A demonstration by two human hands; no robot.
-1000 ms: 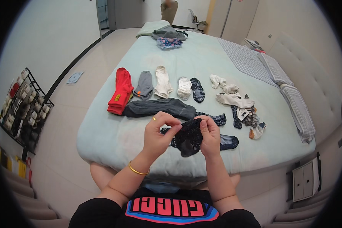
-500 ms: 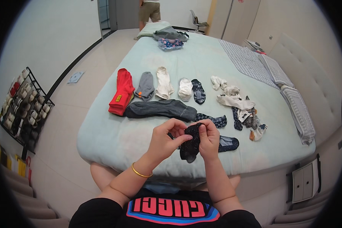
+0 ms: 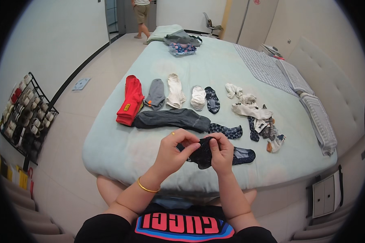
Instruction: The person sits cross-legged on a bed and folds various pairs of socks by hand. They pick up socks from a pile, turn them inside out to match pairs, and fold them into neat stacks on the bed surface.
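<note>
A black speckled sock (image 3: 202, 156) is held up over the near part of the bed. My left hand (image 3: 173, 150) pinches its left upper edge between thumb and fingers. On the other side my right hand (image 3: 222, 154) grips it, thumb toward me. Behind my right hand lies a dark low-cut sock (image 3: 245, 155), partly hidden. Just beyond is a navy patterned sock (image 3: 227, 131), beside long dark grey socks (image 3: 172, 120). Farther back stand in a row red socks (image 3: 129, 97), grey socks (image 3: 155, 93), white socks (image 3: 175, 91), white low-cut socks (image 3: 198, 98) and navy low-cut socks (image 3: 212, 99).
A loose heap of mixed socks (image 3: 252, 110) lies to the right on the bed (image 3: 121, 150). Far back are a grey bag (image 3: 181, 37) and a floral bundle (image 3: 183, 49). Shoes fill a black rack (image 3: 30, 115) at left. Another person (image 3: 141, 18) is near the door.
The sock has risen slightly and hangs shorter, more bunched between my hands. My left wrist has turned a little. The person at the back has moved left toward the door.
</note>
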